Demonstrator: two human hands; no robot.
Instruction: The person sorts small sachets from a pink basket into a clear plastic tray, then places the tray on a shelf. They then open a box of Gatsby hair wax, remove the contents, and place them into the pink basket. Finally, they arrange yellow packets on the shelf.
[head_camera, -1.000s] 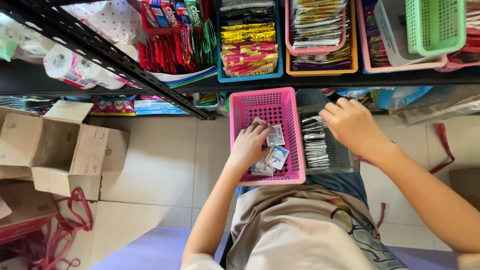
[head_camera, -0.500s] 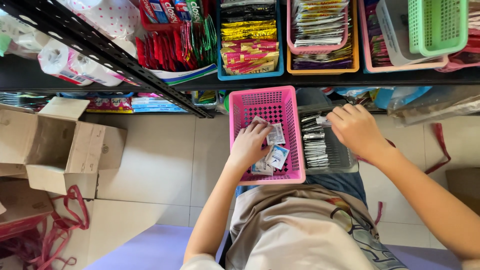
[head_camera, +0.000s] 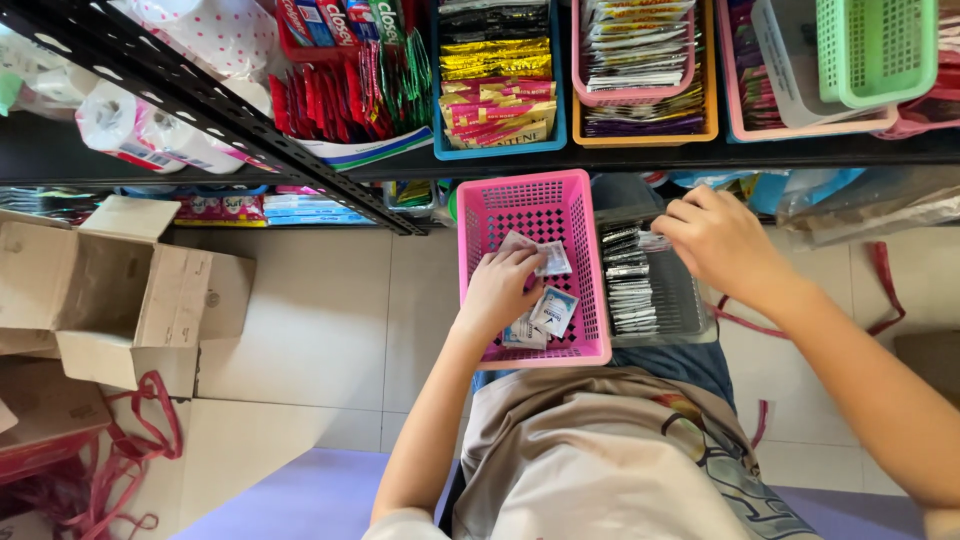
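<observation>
Left hand (head_camera: 500, 288) inside pink basket (head_camera: 520, 200), fingers closed on small white sachet (head_camera: 549, 258). Right hand (head_camera: 718, 240) half curled over grey basket (head_camera: 690, 300), pinching dark sachets (head_camera: 625, 275).

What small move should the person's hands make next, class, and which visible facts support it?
Probably the right hand lifts a few sachets from the grey basket and carries them left to the pink basket. Its fingers curl over the row of dark sachets, while the left hand presses on the few white sachets lying in the pink basket, which has plenty of room.
</observation>
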